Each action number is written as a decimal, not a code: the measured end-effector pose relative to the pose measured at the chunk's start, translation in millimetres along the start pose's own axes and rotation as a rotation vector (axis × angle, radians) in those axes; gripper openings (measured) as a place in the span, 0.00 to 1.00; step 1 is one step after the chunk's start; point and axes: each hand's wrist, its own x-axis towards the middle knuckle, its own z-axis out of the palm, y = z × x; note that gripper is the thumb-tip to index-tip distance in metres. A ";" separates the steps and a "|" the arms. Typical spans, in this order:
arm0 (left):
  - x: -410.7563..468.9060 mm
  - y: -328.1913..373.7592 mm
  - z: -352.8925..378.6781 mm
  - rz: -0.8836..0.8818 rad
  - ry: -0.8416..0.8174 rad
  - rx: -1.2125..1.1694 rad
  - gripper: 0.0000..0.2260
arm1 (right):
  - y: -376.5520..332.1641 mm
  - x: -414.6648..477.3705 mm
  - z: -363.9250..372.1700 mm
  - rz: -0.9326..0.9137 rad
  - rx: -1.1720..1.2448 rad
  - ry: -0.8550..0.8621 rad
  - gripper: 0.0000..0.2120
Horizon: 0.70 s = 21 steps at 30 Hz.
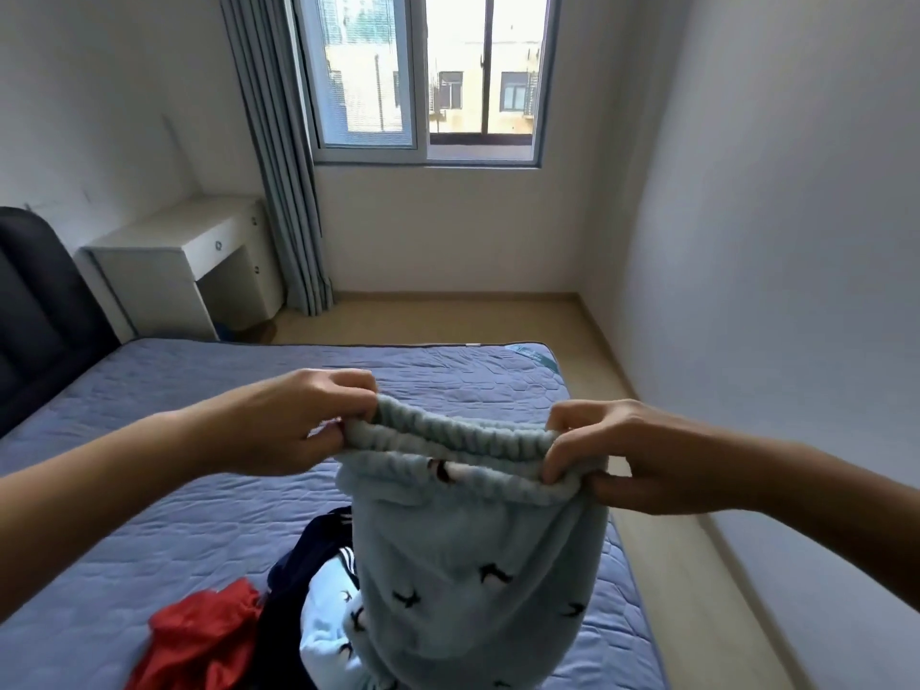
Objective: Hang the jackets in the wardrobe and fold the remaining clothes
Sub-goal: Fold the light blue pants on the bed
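Fleecy blue trousers [463,565] hung above the bed [149,500]. We pinched their waistband with our left hand [293,425] and right hand [612,455], fingers clamped on it.

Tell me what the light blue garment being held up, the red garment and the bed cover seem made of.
The light blue garment: soft fleece or plush, going by its fuzzy matte nap and ribbed waistband. The red garment: thin smooth cloth, probably synthetic, with crisp creases and slight sheen. The bed cover: matte quilted fabric, stitched in a honeycomb pattern.
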 end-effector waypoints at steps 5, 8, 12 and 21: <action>-2.4 24.4 17.0 0.186 -0.108 0.495 0.12 | -0.6 2.5 -5.5 0.016 -0.085 0.019 0.12; 1.3 28.9 26.6 0.192 -0.093 0.546 0.12 | -2.8 3.8 -12.9 -0.003 -0.094 0.055 0.10; 3.3 27.8 23.0 0.133 -0.164 0.618 0.05 | -4.7 3.3 -22.9 -0.006 -0.163 0.029 0.09; -2.3 25.1 -11.6 0.145 -0.044 0.514 0.04 | 1.2 -2.6 -22.2 0.053 -0.389 -0.180 0.04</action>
